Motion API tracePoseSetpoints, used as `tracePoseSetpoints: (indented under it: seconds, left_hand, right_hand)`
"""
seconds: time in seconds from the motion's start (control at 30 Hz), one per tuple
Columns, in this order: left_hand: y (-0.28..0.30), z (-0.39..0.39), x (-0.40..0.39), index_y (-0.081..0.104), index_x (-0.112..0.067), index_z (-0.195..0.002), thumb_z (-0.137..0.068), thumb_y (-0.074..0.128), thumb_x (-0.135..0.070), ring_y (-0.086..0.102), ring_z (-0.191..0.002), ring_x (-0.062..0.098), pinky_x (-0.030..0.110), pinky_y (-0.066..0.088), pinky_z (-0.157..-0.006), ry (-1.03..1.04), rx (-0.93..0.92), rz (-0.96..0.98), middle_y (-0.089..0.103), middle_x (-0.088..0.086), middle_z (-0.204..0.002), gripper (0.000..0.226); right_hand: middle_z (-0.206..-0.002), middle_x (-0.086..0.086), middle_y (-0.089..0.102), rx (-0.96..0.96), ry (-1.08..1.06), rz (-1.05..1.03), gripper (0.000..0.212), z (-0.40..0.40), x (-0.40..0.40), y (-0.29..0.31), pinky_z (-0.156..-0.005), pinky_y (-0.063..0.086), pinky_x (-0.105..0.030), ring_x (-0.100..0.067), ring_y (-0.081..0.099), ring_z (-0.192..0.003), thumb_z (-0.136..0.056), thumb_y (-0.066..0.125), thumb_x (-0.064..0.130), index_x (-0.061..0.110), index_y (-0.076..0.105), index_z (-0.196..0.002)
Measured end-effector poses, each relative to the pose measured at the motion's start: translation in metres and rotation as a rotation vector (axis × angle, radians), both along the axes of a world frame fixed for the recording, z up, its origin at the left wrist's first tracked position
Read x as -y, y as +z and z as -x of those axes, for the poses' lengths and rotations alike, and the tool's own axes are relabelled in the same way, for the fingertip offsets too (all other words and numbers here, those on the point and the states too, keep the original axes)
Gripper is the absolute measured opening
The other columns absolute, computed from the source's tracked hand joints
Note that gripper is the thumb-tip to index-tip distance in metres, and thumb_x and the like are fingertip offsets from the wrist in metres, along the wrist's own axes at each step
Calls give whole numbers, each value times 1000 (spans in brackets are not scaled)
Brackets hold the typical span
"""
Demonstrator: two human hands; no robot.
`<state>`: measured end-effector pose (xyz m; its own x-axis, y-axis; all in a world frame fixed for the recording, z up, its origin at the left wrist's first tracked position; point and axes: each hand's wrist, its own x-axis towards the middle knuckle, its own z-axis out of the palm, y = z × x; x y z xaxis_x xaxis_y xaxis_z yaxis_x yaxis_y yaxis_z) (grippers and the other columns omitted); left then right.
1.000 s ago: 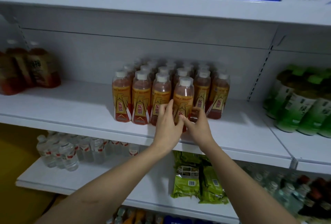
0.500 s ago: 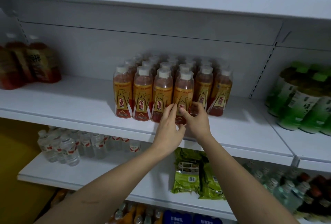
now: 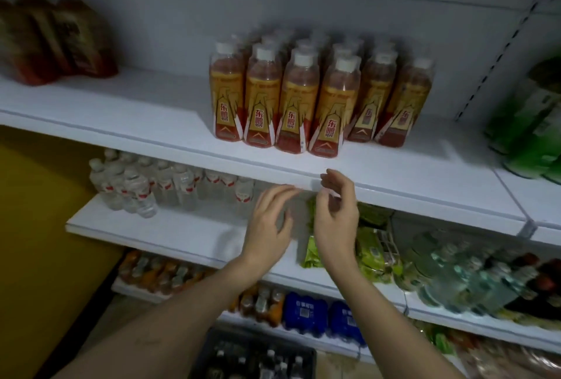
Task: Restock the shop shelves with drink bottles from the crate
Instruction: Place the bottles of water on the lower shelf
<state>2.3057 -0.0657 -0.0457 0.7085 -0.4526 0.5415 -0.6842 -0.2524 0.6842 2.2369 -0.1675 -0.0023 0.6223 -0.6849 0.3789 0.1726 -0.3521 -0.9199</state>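
Several orange-labelled drink bottles [image 3: 321, 96] with white caps stand in rows on the white middle shelf [image 3: 121, 117]. The front bottle [image 3: 332, 108] stands upright, nearest the shelf edge. My left hand [image 3: 270, 224] and my right hand [image 3: 335, 214] hover below that edge, apart from the bottles, fingers spread and holding nothing. A dark crate [image 3: 258, 354] with bottle tops showing sits on the floor at the bottom, under my forearms.
Dark red bottles [image 3: 57, 38] stand far left on the same shelf, green bottles [image 3: 528, 126] far right. The shelf below holds clear water bottles [image 3: 142, 181] and green packets [image 3: 370, 251]. Lower shelves carry orange bottles and blue packs [image 3: 305, 315]. A yellow wall is at left.
Both hands have let go of the front bottle and dropped below the shelf edge. The view has tilted down, bringing the crate into sight.
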Motion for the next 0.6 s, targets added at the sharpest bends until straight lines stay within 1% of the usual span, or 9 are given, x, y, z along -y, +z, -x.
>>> tracePoseSetpoints:
  seconds: [0.07,0.13,0.2,0.27,0.33,0.4,0.43,0.5,0.6]
  left_hand:
    - [-27,5,-13,60,-14,-130,-94,54,-4,46,-126,9,17,32,-110,32,-52,-66,56,0,-132,38]
    - [-49,7,-25,59,-15,-133,-99,53,-12,46,-127,12,27,38,-108,52,-118,-173,56,0,-135,35]
    - [-69,8,-35,56,-17,-137,-102,51,-20,45,-130,15,33,39,-110,67,-196,-306,56,1,-138,35]
    - [-86,11,-48,53,-18,-141,-104,48,-27,44,-134,18,35,36,-113,88,-277,-414,55,1,-142,38]
    - [-103,13,-62,50,-17,-144,-105,45,-32,42,-137,19,34,33,-114,119,-329,-501,53,3,-145,42]
    - [-117,17,-73,45,-18,-147,-105,42,-38,39,-139,21,36,31,-116,145,-406,-582,50,4,-148,47]
    - [-126,20,-78,43,-19,-149,-105,39,-41,38,-141,23,38,30,-117,153,-465,-635,48,5,-150,50]
    - [-142,29,-84,37,-21,-152,-105,34,-46,34,-143,27,42,28,-118,156,-567,-771,42,7,-154,53]
    - [-170,47,-95,31,-28,-153,-104,27,-52,23,-148,28,47,22,-120,110,-709,-937,31,5,-160,55]
  right_hand:
    - [-126,8,57,-100,80,54,33,9,-17,-31,-100,43,-15,2,52,-118,-101,51,8,23,52,-131]
    - [-131,10,54,-227,158,111,35,16,-25,-61,-105,42,-22,2,50,-121,-101,52,15,26,49,-135]
    - [-140,8,50,-385,235,138,41,20,-28,-92,-109,40,-30,-3,47,-127,-102,52,25,24,45,-143]
    - [-151,4,43,-532,299,135,51,27,-28,-118,-114,36,-33,-10,42,-135,-102,51,33,21,38,-150]
    - [-158,3,35,-662,343,127,57,36,-28,-141,-116,27,-30,-13,34,-142,-102,48,40,23,31,-154]
    - [-160,2,31,-783,384,139,59,46,-29,-161,-114,20,-27,-16,27,-146,-103,44,44,23,28,-155]
    - [-160,1,30,-846,407,134,59,51,-30,-173,-113,20,-27,-18,26,-147,-103,43,46,22,29,-155]
    - [-161,-1,30,-971,457,104,60,61,-33,-194,-117,22,-32,-22,26,-148,-103,41,49,23,29,-156]
    - [-163,-4,24,-1158,495,63,64,78,-42,-223,-120,21,-39,-25,21,-150,-102,40,53,23,26,-157]
